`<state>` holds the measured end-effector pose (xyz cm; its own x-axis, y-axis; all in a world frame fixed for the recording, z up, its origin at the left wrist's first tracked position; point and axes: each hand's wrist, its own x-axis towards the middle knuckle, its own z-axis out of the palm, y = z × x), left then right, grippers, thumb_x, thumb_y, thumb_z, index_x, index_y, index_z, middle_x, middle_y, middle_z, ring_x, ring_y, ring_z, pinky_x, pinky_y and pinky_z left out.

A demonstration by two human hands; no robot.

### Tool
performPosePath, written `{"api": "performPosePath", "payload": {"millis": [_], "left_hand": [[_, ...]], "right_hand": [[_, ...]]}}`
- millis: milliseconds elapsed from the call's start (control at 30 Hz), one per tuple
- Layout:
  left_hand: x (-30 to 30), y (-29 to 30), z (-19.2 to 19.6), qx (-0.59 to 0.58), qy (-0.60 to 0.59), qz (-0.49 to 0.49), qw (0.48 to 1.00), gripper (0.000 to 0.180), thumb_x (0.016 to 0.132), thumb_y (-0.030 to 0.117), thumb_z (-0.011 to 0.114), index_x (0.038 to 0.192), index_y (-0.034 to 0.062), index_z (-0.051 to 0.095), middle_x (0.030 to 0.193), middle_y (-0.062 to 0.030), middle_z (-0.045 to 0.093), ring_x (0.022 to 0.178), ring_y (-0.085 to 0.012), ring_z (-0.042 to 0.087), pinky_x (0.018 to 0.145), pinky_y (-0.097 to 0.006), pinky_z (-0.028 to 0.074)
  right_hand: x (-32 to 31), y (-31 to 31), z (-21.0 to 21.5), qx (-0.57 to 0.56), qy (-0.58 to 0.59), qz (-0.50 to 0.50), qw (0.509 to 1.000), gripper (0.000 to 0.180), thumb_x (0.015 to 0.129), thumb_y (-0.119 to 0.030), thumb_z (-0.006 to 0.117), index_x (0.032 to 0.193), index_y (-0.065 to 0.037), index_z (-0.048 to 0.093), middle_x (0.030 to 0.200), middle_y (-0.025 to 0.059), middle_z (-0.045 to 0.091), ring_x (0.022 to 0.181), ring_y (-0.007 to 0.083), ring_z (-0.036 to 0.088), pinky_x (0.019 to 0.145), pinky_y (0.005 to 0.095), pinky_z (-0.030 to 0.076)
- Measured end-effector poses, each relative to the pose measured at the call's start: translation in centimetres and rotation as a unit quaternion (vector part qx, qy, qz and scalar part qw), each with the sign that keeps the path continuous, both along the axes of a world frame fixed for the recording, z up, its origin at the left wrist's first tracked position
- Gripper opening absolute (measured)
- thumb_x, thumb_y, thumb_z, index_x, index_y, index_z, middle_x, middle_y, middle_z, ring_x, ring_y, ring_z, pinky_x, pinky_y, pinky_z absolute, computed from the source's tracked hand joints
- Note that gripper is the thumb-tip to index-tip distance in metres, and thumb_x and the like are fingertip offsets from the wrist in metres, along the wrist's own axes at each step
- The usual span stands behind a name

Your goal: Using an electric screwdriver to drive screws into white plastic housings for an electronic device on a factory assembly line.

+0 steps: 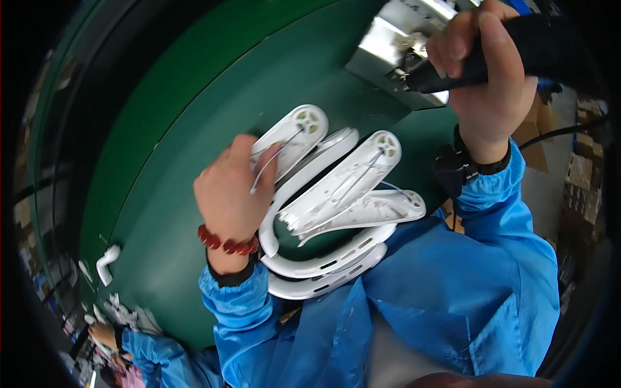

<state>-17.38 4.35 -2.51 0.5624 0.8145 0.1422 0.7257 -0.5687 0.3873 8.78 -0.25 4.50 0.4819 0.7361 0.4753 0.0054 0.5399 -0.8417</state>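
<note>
My left hand (234, 189) is closed around a white neck fan shell (299, 132), with a round hub at its far end and a thin wire running along its inside. My right hand (495, 81) grips a black electric screwdriver (453, 72) at the upper right, its tip at a silver metal box (388, 48). Between my hands and my body lie curved white neck fan bands (330, 262) with slots. On top of them rest open white shell halves (343, 184), with hubs and loose wires showing.
The pieces lie on a green worktop (174, 213) with a raised dark edge at the left. A small white part (107, 264) lies at the far left. At the lower left, a co-worker's hand (103, 335) is among white pieces. Cardboard boxes (533, 139) stand at the right.
</note>
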Motion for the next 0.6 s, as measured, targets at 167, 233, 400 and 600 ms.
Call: {"api": "performPosePath", "payload": {"millis": [167, 233, 400, 600], "left_hand": [[-0.2, 0.0, -0.2, -0.002, 0.010, -0.011, 1.000, 0.032, 0.087, 0.033, 0.075, 0.082, 0.0065, 0.058, 0.069, -0.0111, 0.063, 0.059, -0.0334, 0.063, 0.052, -0.041, 0.048], [-0.3, 0.0, -0.1, -0.006, 0.009, -0.011, 1.000, 0.034, 0.087, 0.034, 0.075, 0.080, 0.0062, 0.057, 0.069, -0.0111, 0.063, 0.059, -0.0332, 0.063, 0.052, -0.041, 0.048], [-0.1, 0.0, 0.3, -0.001, 0.004, -0.011, 1.000, 0.035, 0.088, 0.034, 0.074, 0.077, 0.0055, 0.056, 0.068, -0.0113, 0.063, 0.059, -0.0332, 0.063, 0.052, -0.041, 0.048], [-0.3, 0.1, 0.3, -0.021, 0.018, -0.004, 1.000, 0.037, 0.089, 0.036, 0.072, 0.077, 0.0052, 0.057, 0.069, -0.0119, 0.064, 0.060, -0.0338, 0.064, 0.053, -0.042, 0.049]], "right_hand": [[-2.1, 0.9, -1.3, 0.033, -0.013, 0.150, 0.988, 0.020, 0.101, -0.023, 0.045, 0.098, -0.005, 0.052, 0.071, 0.0069, 0.054, 0.056, 0.0145, 0.048, 0.056, 0.0328, 0.042], [-4.6, 2.9, -1.3, 0.056, 0.005, 0.161, 0.985, 0.019, 0.098, -0.019, 0.056, 0.090, -0.003, 0.052, 0.063, 0.0093, 0.056, 0.049, 0.0153, 0.050, 0.049, 0.0305, 0.043], [-6.7, 4.9, -2.6, 0.036, 0.062, 0.176, 0.982, 0.022, 0.095, -0.015, 0.064, 0.084, 0.000, 0.051, 0.063, 0.0114, 0.059, 0.048, 0.0144, 0.052, 0.047, 0.0274, 0.044], [-7.1, 5.0, -3.4, -0.006, 0.105, 0.185, 0.977, 0.019, 0.095, -0.013, 0.064, 0.091, -0.001, 0.050, 0.068, 0.0112, 0.060, 0.052, 0.0141, 0.054, 0.051, 0.0275, 0.046]]}}
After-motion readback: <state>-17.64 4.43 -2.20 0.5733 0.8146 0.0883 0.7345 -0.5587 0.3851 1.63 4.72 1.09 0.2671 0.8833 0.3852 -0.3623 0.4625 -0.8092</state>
